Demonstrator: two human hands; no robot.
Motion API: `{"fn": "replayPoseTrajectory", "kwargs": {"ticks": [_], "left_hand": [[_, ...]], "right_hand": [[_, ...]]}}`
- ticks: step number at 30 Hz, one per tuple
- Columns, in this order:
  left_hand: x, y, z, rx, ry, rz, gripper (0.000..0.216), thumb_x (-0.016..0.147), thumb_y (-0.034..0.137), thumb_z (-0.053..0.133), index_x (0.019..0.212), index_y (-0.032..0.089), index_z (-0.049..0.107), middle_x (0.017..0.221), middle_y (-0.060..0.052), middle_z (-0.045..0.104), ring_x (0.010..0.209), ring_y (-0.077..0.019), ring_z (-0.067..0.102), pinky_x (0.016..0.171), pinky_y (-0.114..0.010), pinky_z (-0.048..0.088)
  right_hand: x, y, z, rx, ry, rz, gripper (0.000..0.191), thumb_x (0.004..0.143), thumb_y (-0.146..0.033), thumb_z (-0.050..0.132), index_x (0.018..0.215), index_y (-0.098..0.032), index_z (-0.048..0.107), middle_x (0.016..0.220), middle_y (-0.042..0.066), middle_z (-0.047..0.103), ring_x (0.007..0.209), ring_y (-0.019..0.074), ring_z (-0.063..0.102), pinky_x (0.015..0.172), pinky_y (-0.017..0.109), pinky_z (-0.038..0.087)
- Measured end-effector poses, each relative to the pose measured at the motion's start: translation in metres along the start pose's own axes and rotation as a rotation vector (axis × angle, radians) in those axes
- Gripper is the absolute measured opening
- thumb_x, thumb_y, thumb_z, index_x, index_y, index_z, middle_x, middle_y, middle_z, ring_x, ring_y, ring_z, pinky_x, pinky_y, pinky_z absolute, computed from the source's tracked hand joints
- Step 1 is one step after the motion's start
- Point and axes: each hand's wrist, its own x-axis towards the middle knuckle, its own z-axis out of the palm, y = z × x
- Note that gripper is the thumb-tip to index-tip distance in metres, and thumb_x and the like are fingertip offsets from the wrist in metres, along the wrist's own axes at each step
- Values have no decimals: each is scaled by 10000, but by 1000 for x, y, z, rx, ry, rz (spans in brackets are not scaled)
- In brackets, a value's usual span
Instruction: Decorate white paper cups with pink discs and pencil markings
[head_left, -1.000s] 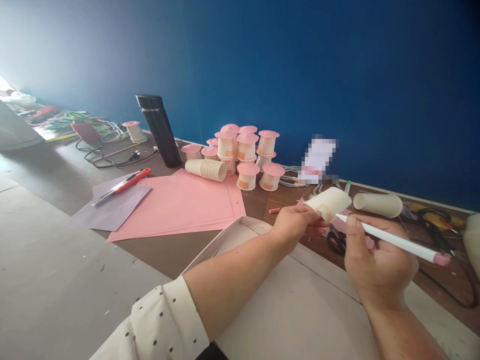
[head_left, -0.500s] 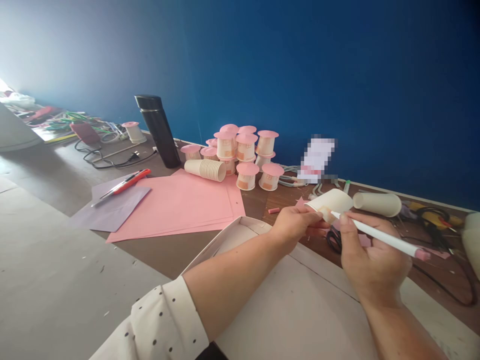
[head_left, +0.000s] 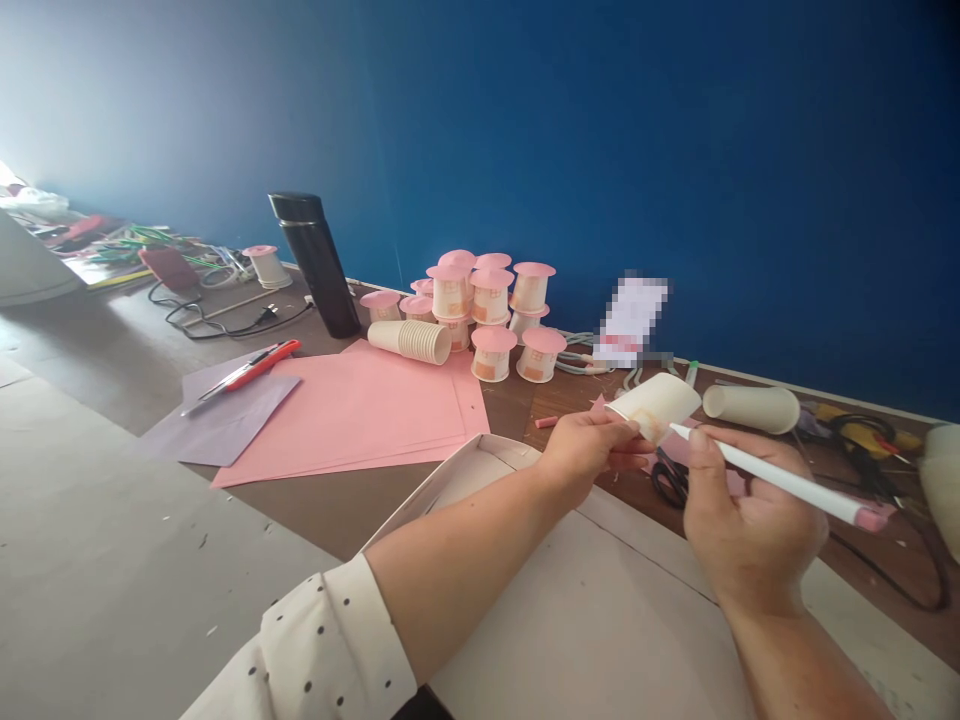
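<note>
My left hand (head_left: pixel 589 452) pinches a small white paper cup (head_left: pixel 658 402) by its rim, held on its side above the table. An orange drawing shows on the cup's wall. My right hand (head_left: pixel 746 520) grips a white marker with a pink end (head_left: pixel 780 478), its tip touching the cup's side. Black scissors (head_left: pixel 667 478) lie on the table just under both hands.
Pink paper sheets (head_left: pixel 360 410) and a lilac sheet with a red cutter (head_left: pixel 244 369) lie to the left. A black flask (head_left: pixel 315 262), a sleeve of cups (head_left: pixel 411 339) and several pink-lidded cups (head_left: pixel 491 300) stand by the blue wall. An open cardboard box (head_left: pixel 585 610) sits near me; another lying cup (head_left: pixel 752 407) and cables are at the right.
The marker tip has shifted slightly along the cup's side, first toward the rim, then back out. My left hand keeps the cup nearly still.
</note>
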Motion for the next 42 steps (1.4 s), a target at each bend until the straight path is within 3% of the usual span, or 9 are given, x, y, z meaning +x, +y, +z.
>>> {"fn": "replayPoseTrajectory", "kwargs": {"ticks": [11, 27, 34, 42], "left_hand": [[-5, 4, 3, -149, -35, -23, 133, 854, 56, 571, 771, 79, 674, 754, -62, 652, 726, -101, 629, 733, -222, 494], [-1, -2, -2, -60, -99, 14, 84, 798, 151, 693, 762, 75, 688, 762, -68, 656, 766, -118, 616, 863, -277, 473], [3, -7, -4, -14, -100, 51, 179, 730, 225, 776, 749, 74, 681, 772, -69, 653, 757, -129, 614, 859, -309, 472], [5, -9, -5, 6, -93, 69, 222, 710, 259, 802, 723, 84, 667, 771, -72, 653, 775, -136, 619, 861, -307, 478]], "right_hand": [[0, 2, 1, 49, 33, -32, 180, 877, -284, 645, 959, -132, 693, 964, 107, 730, 921, 215, 701, 795, 323, 550], [-1, 2, 0, 87, 8, -17, 162, 875, -292, 654, 954, -156, 691, 904, 79, 730, 862, 207, 705, 752, 320, 564], [-1, 2, 1, 81, 4, -59, 145, 870, -271, 659, 954, -155, 682, 892, 68, 726, 804, 177, 695, 719, 291, 555], [-1, 2, 1, 45, 7, -3, 157, 878, -301, 645, 932, -159, 683, 889, 69, 731, 827, 179, 700, 747, 287, 554]]}}
